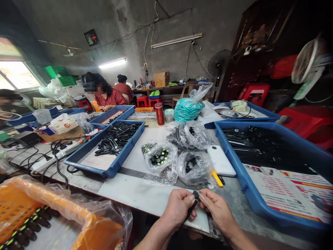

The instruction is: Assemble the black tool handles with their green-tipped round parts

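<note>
Near the table's front edge, my left hand (179, 205) is closed around a slim black piece (195, 198), its rounded end sticking up past the thumb. The lower part of this piece is hidden by my fingers. My right hand (215, 205) pinches right at that upper end; whether a small part sits between its fingertips is too small to tell. Just beyond my hands are clear plastic bags: one of black parts with yellow-green dots (159, 157), one of small black parts (191, 165), and another of dark parts (191, 135).
Blue trays of black pieces stand left (104, 170) and right (249, 194). A yellow cutter (217, 178) lies beside a white phone-like slab (221, 161). An orange basket (85, 222) is at lower left. Behind are a red flask (159, 114), a bag of teal pieces (188, 109) and co-workers.
</note>
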### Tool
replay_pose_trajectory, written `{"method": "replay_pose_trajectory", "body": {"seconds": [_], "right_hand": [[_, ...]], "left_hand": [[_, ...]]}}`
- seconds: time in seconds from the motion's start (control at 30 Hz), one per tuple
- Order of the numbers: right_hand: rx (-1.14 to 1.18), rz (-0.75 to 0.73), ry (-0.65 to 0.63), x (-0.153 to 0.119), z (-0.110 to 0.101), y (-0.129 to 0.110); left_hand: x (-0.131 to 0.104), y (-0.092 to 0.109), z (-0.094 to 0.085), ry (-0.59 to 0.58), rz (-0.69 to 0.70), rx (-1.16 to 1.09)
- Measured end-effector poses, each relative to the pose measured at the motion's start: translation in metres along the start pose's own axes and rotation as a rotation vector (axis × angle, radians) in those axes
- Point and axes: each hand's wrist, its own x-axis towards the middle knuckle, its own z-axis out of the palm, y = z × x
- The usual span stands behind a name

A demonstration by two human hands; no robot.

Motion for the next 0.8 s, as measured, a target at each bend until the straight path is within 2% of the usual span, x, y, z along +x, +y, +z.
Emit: {"method": "replay_pose_trajectory", "body": {"seconds": [0.8], "right_hand": [[-0.023, 0.002, 0.014, -0.0006, 0.0001, -0.0012]], "left_hand": [[0.0015, -0.0045, -0.0001, -0.001, 0.015, -0.007]]}}
